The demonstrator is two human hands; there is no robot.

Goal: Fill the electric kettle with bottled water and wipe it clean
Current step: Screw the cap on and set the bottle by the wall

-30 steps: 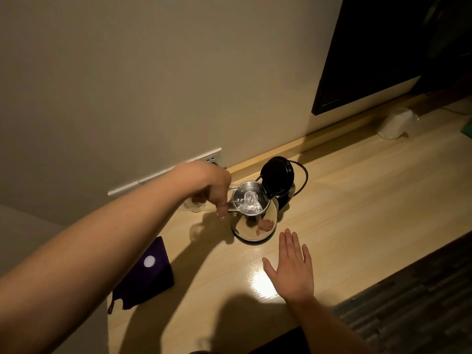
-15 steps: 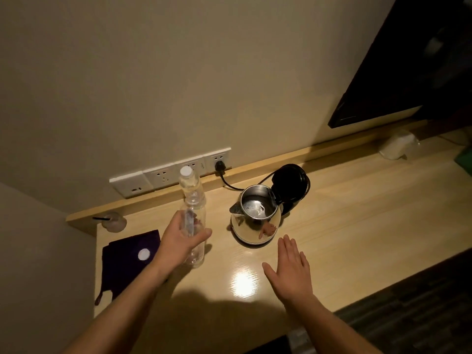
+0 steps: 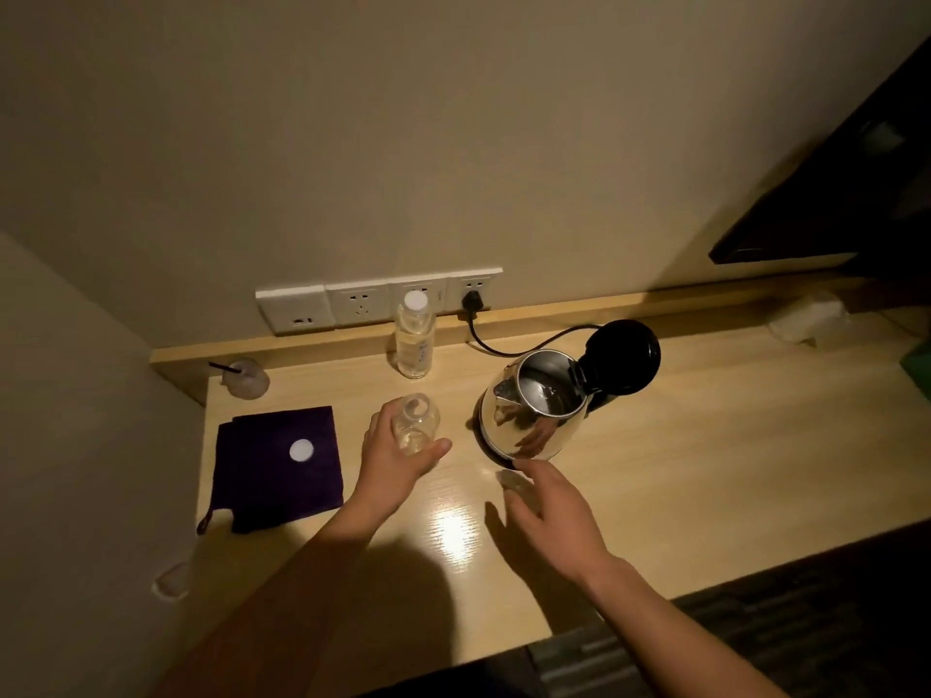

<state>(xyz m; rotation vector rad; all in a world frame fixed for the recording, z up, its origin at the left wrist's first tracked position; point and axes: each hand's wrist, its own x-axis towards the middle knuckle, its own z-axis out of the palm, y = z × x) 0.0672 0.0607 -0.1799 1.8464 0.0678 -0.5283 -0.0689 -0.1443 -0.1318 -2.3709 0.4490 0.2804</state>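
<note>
The steel electric kettle (image 3: 534,415) stands on the wooden desk (image 3: 705,445) with its black lid (image 3: 624,356) flipped open. My left hand (image 3: 398,458) grips a clear uncapped water bottle (image 3: 415,428), upright on the desk just left of the kettle. A second bottle (image 3: 414,342) with a white cap stands behind it by the wall. A purple cloth (image 3: 274,478) lies flat at the left with a white bottle cap (image 3: 301,450) on it. My right hand (image 3: 551,513) hovers open in front of the kettle, fingers spread, holding nothing.
A wall socket strip (image 3: 362,304) holds the kettle's black plug (image 3: 473,300). A small cup with a black straw (image 3: 246,380) sits in the back left corner. A white object (image 3: 806,320) lies far right. A dark panel (image 3: 831,193) hangs upper right.
My left hand has brought the uncapped bottle away from the kettle's mouth and down onto the desk left of the kettle. My right hand stays in front of the kettle.
</note>
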